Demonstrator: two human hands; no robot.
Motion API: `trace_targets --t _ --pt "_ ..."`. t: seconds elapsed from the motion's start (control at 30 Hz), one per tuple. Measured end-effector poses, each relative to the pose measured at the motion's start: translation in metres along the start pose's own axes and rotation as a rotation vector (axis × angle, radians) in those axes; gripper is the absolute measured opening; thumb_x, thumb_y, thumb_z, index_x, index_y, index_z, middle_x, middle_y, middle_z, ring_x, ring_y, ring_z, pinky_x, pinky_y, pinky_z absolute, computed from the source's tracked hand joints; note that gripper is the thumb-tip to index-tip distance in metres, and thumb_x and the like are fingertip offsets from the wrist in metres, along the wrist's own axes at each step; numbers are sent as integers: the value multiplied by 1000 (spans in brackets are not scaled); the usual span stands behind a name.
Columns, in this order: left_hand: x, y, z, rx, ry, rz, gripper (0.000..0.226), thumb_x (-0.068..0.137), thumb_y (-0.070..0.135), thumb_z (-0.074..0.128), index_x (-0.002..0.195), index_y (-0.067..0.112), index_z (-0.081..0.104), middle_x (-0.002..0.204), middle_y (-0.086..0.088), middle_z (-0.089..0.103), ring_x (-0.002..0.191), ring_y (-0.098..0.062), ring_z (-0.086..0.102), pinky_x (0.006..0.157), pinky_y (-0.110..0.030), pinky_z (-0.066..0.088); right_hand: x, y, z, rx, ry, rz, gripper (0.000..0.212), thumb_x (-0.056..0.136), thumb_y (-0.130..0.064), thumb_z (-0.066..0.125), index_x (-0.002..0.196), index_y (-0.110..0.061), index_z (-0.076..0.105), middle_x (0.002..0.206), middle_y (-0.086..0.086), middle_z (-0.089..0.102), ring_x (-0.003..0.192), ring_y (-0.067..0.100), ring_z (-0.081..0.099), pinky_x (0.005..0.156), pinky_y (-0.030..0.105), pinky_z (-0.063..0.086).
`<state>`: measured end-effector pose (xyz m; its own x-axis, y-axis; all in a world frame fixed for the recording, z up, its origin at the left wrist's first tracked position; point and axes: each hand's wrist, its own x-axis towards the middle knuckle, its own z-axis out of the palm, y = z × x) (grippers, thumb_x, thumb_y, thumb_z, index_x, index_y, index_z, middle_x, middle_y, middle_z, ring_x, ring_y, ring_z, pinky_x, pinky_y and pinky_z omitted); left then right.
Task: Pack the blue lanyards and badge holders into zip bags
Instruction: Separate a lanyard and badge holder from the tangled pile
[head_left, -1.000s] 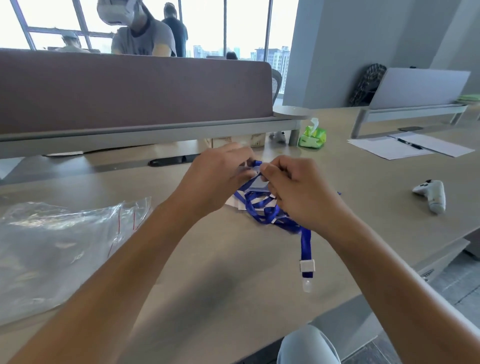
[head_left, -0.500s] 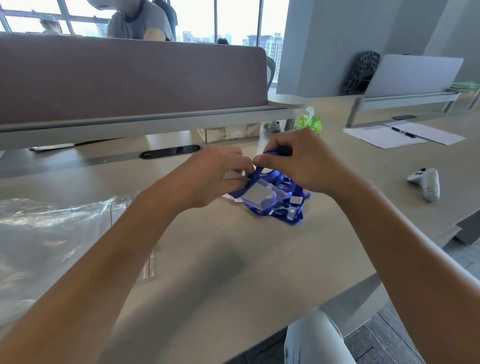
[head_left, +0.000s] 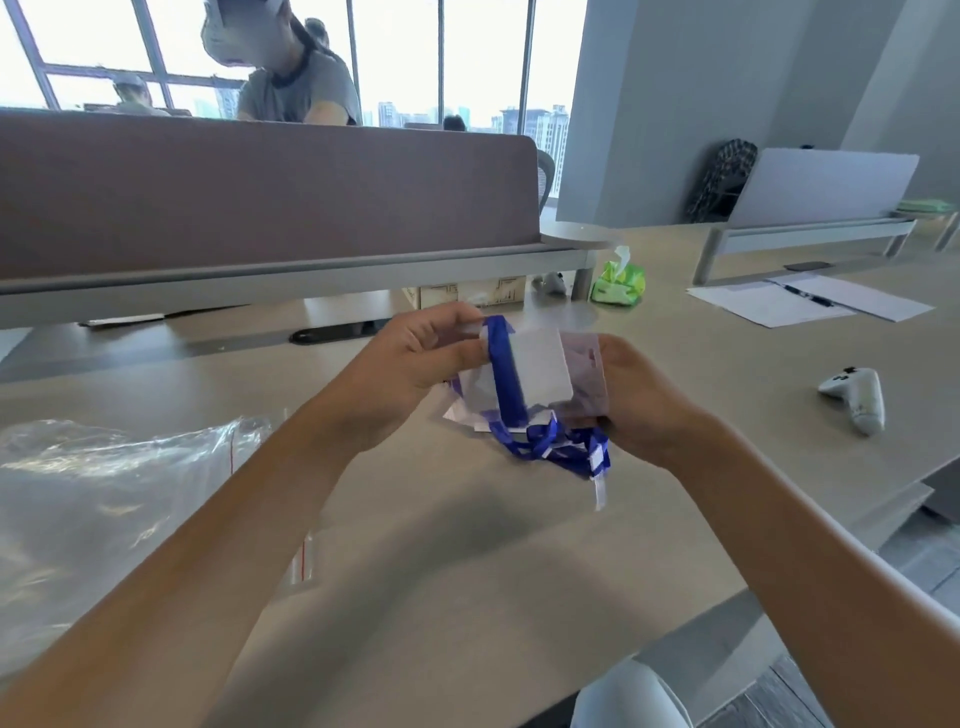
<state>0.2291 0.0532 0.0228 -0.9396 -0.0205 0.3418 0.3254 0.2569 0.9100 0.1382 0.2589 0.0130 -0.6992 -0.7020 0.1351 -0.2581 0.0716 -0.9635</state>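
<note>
Since half a second ago the bundle has come up off the table and turned, so a white card face now looks at the camera where a crumpled blue heap lay. The left hand pinches the upper left edge of the bundle, thumb across the front and fingers curled behind; what exactly sits under the thumb is blurred. The right hand grips the right side from behind, and its fingertips are hidden by the clear badge holder, so the hold can only be read from the curl of the palm. The blue lanyard runs as one band down the front of the card, then drops into a tangle of loops below the hands, with a white clip end hanging just above the table. How many lanyards or holders make up the bundle cannot be told. Motion blur softens the card's edges. At the left, a heap of clear zip bags lies on the table, cut off by the frame edge, well apart from the bundle. Farther right lie a white game controller, papers with a pen, and a green tissue pack.
</note>
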Motion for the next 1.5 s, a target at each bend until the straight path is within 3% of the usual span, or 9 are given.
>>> trace_targets --t 0.13,0.27,0.47,0.6,0.7,0.83,1.0,1.23,1.5 --pt "7 -8 7 -179 173 -85 15 95 19 64 108 17 72 104 5 76 91 -9 72 87 -38 55 -4 9 13 -40 70 -7 49 106 -3 39 74 -30 64 63 -5 38 56 14 30 54 29 28" --pt "11 -16 6 -193 303 -99 14 98 15 64 107 17 74 101 1 76 91 -15 70 82 -38 54 -12 19 24 -121 187 7 27 108 -16 49 90 -16 68 65 -4 47 57 17 39 53 28 35" --pt "14 -22 1 -194 523 -141 13 98 20 64 91 28 73 83 17 73 75 0 65 74 -27 50 -25 28 37 -264 166 13 30 106 -14 51 79 -19 63 91 8 73 60 15 63 63 26 52" --pt "13 -26 -2 -26 593 -54 11 95 16 66 94 26 70 80 21 69 70 10 62 65 -12 47 -31 30 44 -416 204 3 18 103 -27 60 90 -20 68 77 1 69 60 7 65 62 29 53" --pt "13 -27 0 243 542 77 12 93 12 66 97 21 71 90 18 72 84 9 65 76 -10 47 -37 23 44 -459 327 -31 18 99 -25 67 83 -18 70 67 2 66 49 2 56 50 12 38" --pt "10 -30 8 602 383 245 5 94 14 63 94 14 68 93 3 71 93 -10 66 83 -30 55 -37 17 41 -555 478 -96 13 90 -30 76 77 -29 74 62 -12 64 57 9 58 54 26 47" --pt "9 -31 13 898 216 293 11 97 24 56 94 16 64 87 3 62 82 -17 56 74 -37 49 -34 8 35 -706 363 -185 14 102 -24 61 103 -27 75 85 -13 70 79 4 63 69 16 48" --pt "6 -23 17 984 -33 254 9 95 17 65 103 19 68 95 2 67 86 -20 61 80 -42 54 -22 5 25 -911 367 -349 12 98 -31 68 106 -24 75 104 -12 65 91 9 62 80 33 55" --pt "5 -28 7 977 -115 230 12 94 17 66 106 21 68 95 7 63 86 -15 57 79 -36 51 -14 12 24 -515 318 -154 5 93 -23 75 97 -22 77 84 -10 77 80 7 73 83 40 61"
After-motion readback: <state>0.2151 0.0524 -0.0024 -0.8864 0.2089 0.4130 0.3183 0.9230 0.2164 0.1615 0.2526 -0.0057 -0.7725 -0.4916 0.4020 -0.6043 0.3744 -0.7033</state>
